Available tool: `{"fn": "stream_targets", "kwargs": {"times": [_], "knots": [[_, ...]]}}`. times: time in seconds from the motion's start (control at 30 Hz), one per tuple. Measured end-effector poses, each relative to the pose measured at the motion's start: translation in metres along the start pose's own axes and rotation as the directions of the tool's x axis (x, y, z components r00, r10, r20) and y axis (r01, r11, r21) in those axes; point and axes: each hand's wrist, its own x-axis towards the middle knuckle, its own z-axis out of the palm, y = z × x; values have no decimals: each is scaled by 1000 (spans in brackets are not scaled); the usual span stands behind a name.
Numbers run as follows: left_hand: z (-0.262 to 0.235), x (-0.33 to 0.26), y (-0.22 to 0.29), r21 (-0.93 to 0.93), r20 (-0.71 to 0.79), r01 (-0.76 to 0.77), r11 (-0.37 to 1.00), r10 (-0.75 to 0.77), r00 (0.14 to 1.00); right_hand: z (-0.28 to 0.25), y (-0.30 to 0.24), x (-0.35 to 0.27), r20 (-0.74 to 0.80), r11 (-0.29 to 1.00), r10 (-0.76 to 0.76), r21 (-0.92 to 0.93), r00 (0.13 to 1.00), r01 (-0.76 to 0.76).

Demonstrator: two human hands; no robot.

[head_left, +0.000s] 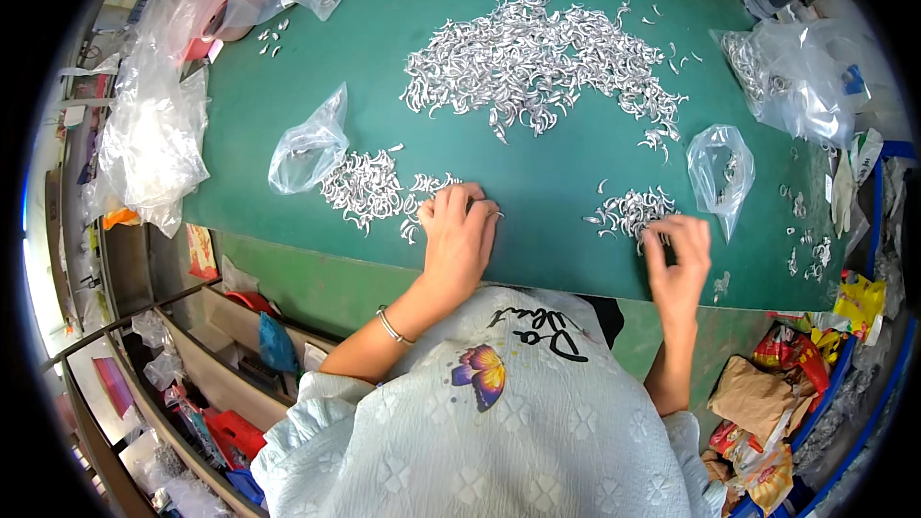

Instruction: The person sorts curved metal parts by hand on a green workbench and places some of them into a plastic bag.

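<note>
Both my hands down among small silver metal pieces on the green table.

My left hand (459, 235) lies curled, fingers bent onto the small pile (369, 187) at its ten o'clock. My right hand (677, 254) pinches at another little heap (633, 208) at eleven o'clock; what it grips, I cannot tell. The big heap (537, 62) lies at twelve, on the green table (556, 173).

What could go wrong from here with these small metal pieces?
The small pile under the right hand lies near the green table's front edge; a sweep might knock pieces off. The left hand works beside another pile near an open clear bag, so sorted and unsorted pieces may mix.
</note>
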Motion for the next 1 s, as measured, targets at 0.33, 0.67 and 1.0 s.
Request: {"fn": "stream_targets", "kwargs": {"times": [0.33, 0.67, 1.0], "knots": [[9, 1, 14, -58, 6, 42, 997, -42, 999, 43, -35, -16, 201, 988, -137, -41, 970, 148], [4, -8, 12, -107, 60, 13, 994, -6, 998, 46, -27, -8, -49, 1000, -26, -4, 998, 26], [12, -8, 5, -115, 66, -103, 988, 111, 992, 43, -26, -3, 67, 985, -38, -163, 997, 49]]}}
